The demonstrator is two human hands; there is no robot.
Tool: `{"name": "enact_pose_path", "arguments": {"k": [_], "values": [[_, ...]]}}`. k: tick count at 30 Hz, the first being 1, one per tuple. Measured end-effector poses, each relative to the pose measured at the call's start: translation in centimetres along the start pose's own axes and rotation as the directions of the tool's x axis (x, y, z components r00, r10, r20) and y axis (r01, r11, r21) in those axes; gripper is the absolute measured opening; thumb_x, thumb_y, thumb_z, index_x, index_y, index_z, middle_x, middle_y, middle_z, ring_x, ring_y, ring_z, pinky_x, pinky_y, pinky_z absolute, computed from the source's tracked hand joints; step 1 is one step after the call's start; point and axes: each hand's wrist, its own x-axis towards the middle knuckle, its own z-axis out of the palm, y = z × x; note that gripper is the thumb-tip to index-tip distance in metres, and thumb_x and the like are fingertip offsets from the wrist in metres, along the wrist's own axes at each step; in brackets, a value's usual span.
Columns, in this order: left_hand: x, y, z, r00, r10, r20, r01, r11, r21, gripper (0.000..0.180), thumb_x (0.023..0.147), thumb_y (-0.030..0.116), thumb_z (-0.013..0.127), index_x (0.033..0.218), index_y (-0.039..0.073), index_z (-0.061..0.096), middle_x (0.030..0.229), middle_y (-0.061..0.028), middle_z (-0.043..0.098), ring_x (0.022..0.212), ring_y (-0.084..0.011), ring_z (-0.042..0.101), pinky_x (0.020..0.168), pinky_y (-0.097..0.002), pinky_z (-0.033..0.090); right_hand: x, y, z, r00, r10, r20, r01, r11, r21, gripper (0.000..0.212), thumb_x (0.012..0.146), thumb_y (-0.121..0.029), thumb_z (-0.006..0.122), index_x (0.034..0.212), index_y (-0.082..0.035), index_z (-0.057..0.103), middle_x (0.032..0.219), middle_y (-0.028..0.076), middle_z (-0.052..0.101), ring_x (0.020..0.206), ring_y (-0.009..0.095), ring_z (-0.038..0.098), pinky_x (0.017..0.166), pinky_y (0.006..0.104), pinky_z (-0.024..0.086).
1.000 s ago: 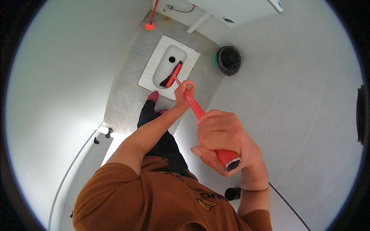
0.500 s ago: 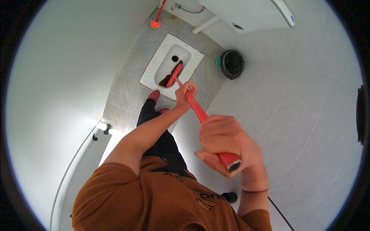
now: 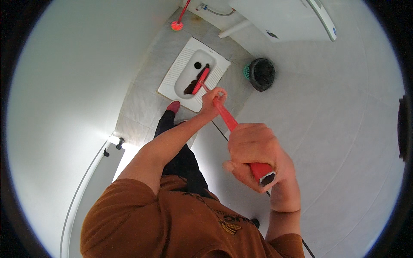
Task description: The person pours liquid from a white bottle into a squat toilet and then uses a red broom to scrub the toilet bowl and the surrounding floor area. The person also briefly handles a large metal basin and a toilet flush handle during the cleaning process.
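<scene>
Both of my hands are closed around a long red-handled broom (image 3: 201, 81). Its red head with dark bristles lies in the bowl of a white squat toilet (image 3: 175, 65), just nearer to me than the dark drain hole. My left hand (image 3: 214, 102) grips the shaft low down, towards the head, over the toilet's near right edge. Higher up and closer to the camera, my right hand (image 3: 254, 154) wraps the handle's upper end, whose open dark tip sticks out below the fist. Whether the bristles press on the bowl is hard to tell.
A red-handled brush with round bristles (image 3: 177, 26) stands at the far left wall. Right of the toilet sits a green bin (image 3: 262, 74) lined with a black bag. A white cistern (image 3: 284, 19), pipe and hose are on the far wall. Pale walls close in on both sides.
The broom head has shifted slightly right and away from me within the bowl. Both hands have moved a little to the right with the handle. The view has shifted slightly too.
</scene>
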Motion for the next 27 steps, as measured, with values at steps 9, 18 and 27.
{"name": "enact_pose_path", "arguments": {"k": [9,18,27], "values": [[4.5,14.2,-1.6,0.919,0.121,0.376,-0.100,0.992,-0.074,0.032,0.081,0.023,0.074,0.107,0.016,0.057,0.053,-0.0006,0.049,0.049,-0.0146,0.048,0.051,-0.0313,0.037,-5.3,-7.6,-6.0,0.452,-0.220,-0.864,0.157,0.974,-0.165,0.029,0.097,-0.029,0.041,0.072,-0.014,0.037,0.049,-0.004,0.029,0.042,0.010,0.026,0.066,0.0399,0.035],[5.3,15.9,4.0,0.834,0.256,0.489,-0.374,0.914,0.159,0.026,0.085,0.022,0.067,0.108,0.020,0.055,0.070,-0.0056,0.062,0.072,-0.0304,0.062,0.065,-0.0451,0.040,-10.5,-5.4,-11.9,-0.141,-0.243,-0.960,-0.016,0.970,-0.243,0.042,0.098,-0.020,0.046,0.059,-0.017,0.031,0.050,-0.001,0.024,0.045,0.014,0.029,0.063,0.0412,0.043],[7.3,9.0,9.0,0.837,0.235,0.493,-0.343,0.929,0.139,0.024,0.076,0.014,0.069,0.097,0.022,0.059,0.077,-0.0051,0.066,0.076,-0.0288,0.064,0.079,-0.0427,0.039,-8.4,-0.4,-6.5,-0.455,-0.256,-0.853,-0.206,0.962,-0.179,0.046,0.102,-0.030,0.045,0.060,-0.016,0.034,0.047,-0.001,0.032,0.041,0.011,0.031,0.060,0.0382,0.049]]}}
